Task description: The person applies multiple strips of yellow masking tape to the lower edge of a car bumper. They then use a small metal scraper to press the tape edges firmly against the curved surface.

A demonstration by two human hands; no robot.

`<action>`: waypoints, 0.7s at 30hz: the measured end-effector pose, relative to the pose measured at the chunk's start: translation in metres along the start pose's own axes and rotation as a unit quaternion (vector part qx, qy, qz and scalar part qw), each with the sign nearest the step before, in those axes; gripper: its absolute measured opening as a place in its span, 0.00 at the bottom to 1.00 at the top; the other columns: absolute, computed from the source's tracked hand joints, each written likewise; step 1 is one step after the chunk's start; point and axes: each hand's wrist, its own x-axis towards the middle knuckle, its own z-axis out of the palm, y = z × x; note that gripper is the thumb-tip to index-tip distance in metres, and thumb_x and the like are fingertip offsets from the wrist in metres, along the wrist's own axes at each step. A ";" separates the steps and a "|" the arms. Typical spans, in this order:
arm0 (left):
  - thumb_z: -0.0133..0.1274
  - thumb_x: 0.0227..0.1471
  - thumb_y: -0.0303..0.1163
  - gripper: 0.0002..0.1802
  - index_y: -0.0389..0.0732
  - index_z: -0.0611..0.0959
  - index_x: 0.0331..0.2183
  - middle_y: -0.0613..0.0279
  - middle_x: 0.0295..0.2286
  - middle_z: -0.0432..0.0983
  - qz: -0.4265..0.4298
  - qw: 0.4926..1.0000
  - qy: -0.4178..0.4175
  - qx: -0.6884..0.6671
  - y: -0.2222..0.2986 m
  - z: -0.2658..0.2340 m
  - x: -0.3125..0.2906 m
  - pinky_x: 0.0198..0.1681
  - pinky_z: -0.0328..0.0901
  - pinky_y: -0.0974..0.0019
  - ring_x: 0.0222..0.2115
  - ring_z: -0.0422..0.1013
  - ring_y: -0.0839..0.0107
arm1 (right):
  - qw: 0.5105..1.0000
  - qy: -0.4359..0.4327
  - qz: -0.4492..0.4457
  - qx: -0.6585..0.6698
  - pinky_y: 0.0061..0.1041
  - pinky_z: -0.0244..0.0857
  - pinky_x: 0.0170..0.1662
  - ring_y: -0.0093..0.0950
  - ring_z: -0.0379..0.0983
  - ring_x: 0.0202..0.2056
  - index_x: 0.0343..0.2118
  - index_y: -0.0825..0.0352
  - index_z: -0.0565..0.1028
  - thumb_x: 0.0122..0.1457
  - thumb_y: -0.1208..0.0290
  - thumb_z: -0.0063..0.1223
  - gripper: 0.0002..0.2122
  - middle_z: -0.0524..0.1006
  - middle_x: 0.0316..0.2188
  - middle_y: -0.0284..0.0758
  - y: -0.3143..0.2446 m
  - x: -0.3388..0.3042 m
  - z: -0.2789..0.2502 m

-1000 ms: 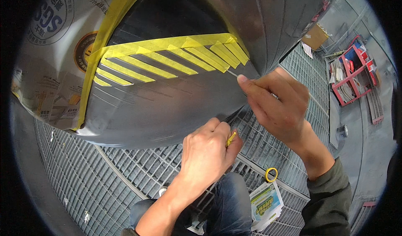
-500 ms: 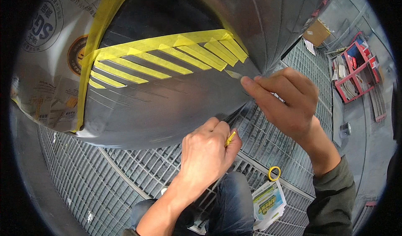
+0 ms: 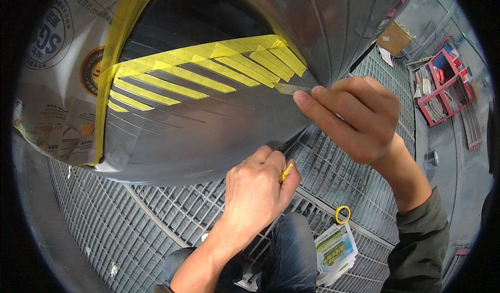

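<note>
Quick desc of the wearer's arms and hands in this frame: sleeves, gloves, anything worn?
Both hands are bare, with no gloves, rings or watch visible. The left hand comes off a bare forearm with no sleeve in view. The right hand has a bare wrist, then a dark grey-green long sleeve pushed back up the forearm. Dark blue jeans show on the knee below.

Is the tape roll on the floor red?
No, the tape roll lying on the grating beside the booklet is yellow.
</note>
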 end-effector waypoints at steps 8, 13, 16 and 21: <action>0.63 0.55 0.30 0.11 0.36 0.81 0.25 0.52 0.25 0.75 0.000 1.000 0.000 0.002 0.000 0.001 0.000 0.27 0.72 0.50 0.23 0.77 0.48 | 1.000 -0.007 0.002 0.008 0.21 0.60 0.25 0.23 0.71 0.27 0.36 0.69 0.87 0.37 0.71 0.60 0.19 0.76 0.28 0.27 0.002 0.001 -0.001; 0.63 0.55 0.30 0.11 0.36 0.81 0.25 0.52 0.25 0.75 -0.002 1.000 -0.005 0.003 -0.001 0.000 0.000 0.27 0.73 0.51 0.23 0.77 0.49 | 0.999 -0.038 -0.006 0.008 0.21 0.66 0.25 0.25 0.74 0.28 0.38 0.69 0.88 0.38 0.72 0.63 0.20 0.80 0.29 0.32 0.002 0.006 -0.006; 0.64 0.54 0.30 0.11 0.35 0.81 0.25 0.53 0.25 0.75 -0.003 1.000 -0.003 0.002 -0.001 0.001 0.001 0.27 0.73 0.51 0.23 0.77 0.49 | 0.999 -0.045 -0.016 0.010 0.21 0.66 0.24 0.25 0.75 0.28 0.38 0.70 0.88 0.38 0.73 0.65 0.19 0.81 0.30 0.33 0.005 0.007 -0.007; 0.63 0.54 0.30 0.11 0.35 0.81 0.25 0.53 0.25 0.75 0.001 1.000 0.002 0.011 -0.001 0.003 0.001 0.27 0.73 0.51 0.23 0.77 0.50 | 0.998 -0.050 -0.030 0.016 0.21 0.65 0.23 0.25 0.74 0.28 0.38 0.71 0.87 0.40 0.73 0.66 0.18 0.81 0.30 0.33 0.009 0.007 -0.007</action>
